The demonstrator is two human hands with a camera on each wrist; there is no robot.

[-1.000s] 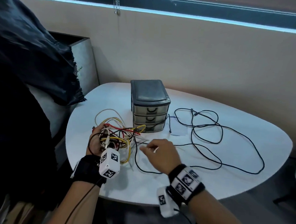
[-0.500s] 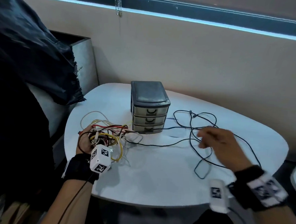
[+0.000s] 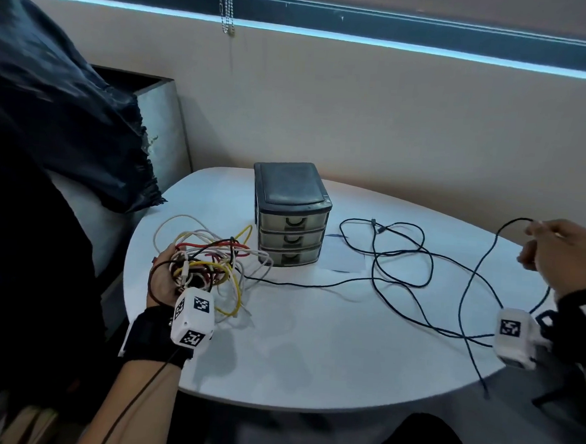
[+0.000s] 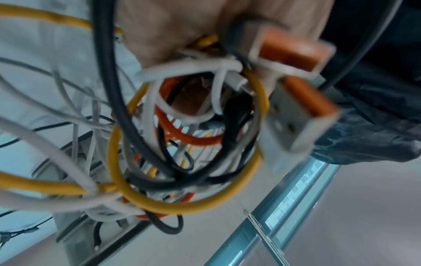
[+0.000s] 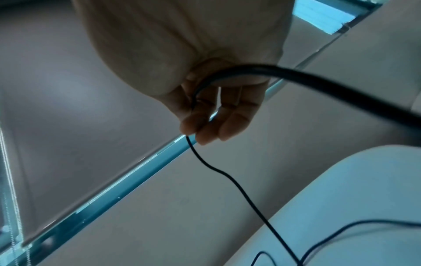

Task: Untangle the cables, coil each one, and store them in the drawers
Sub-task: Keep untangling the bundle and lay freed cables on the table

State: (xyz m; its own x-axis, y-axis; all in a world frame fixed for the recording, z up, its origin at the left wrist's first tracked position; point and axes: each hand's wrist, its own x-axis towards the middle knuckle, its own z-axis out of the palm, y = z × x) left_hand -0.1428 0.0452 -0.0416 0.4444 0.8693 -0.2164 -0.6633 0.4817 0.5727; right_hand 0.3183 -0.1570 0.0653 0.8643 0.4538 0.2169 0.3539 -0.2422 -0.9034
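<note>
My left hand [image 3: 163, 279] grips a tangled bundle of yellow, white, red and black cables [image 3: 210, 261] at the table's left edge. In the left wrist view the bundle [image 4: 182, 144] shows two orange-tipped USB plugs [image 4: 293, 108] beside the palm. A long thin black cable [image 3: 399, 262] runs from the bundle across the white table [image 3: 311, 353] in loose loops. My right hand [image 3: 553, 255] is raised at the far right and pinches that black cable [image 5: 227, 176] between thumb and fingers [image 5: 205, 133]. A small dark three-drawer unit [image 3: 290, 218] stands mid-table, all drawers closed.
A sheet of white paper [image 3: 342, 259] lies right of the drawer unit. A dark cloth-covered object [image 3: 50, 121] and a grey cabinet [image 3: 160, 124] stand left of the table. A wall and a blind's bead chain [image 3: 226, 8] are behind. One cable end hangs over the table's front right edge.
My right hand has swept from beside the bundle to the far right and upward, drawing the black cable out. The left hand with the bundle has stayed at the left edge.
</note>
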